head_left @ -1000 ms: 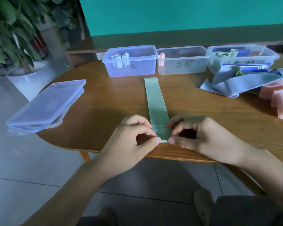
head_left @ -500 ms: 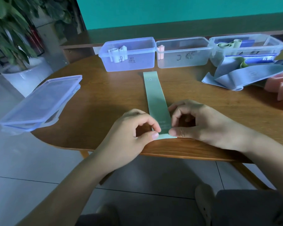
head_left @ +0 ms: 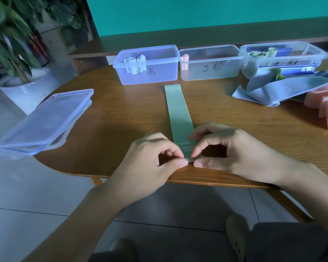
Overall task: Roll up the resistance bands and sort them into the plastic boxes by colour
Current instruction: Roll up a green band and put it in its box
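Flat pale green resistance band, printed "30 LB" at its far end, is lying lengthwise on the oval brown wooden table. The left hand and the right hand are pinching its near end between thumb and curled fingers at the table's near edge.

Three clear plastic boxes are standing in a row at the far side, each bearing handwritten marks I cannot read: the left box is holding white rolls, the middle box a pink roll, the right box green rolls. Loose grey-blue bands and pink bands are lying at right. Stacked clear lids are overhanging the left edge. A potted plant is standing far left, before a teal wall; grey floor tiles are showing below.
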Motion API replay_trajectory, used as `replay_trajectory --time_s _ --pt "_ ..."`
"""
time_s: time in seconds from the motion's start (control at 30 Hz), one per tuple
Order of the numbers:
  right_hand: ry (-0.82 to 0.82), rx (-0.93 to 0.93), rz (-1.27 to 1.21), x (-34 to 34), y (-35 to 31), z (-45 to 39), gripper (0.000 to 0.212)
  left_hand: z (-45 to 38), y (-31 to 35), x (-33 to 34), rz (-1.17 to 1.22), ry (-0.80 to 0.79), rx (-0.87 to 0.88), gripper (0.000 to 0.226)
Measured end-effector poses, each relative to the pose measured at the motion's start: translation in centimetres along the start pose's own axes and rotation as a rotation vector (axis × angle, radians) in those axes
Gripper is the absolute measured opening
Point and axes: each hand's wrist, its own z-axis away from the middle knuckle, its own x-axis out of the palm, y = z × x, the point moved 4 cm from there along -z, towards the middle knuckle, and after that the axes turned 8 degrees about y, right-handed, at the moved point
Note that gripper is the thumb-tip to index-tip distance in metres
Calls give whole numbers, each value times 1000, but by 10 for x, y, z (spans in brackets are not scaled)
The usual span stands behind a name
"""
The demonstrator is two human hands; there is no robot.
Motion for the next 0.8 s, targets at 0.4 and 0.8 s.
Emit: replay_trajectory --time_s 0.4,0.8 --pt "59 144 32 -3 4 -8 10 -7 -2 -1 -27 63 -86 11" --pt "140 117 8 -5 6 -11 12 -9 -1 4 -18 -2 26 9"
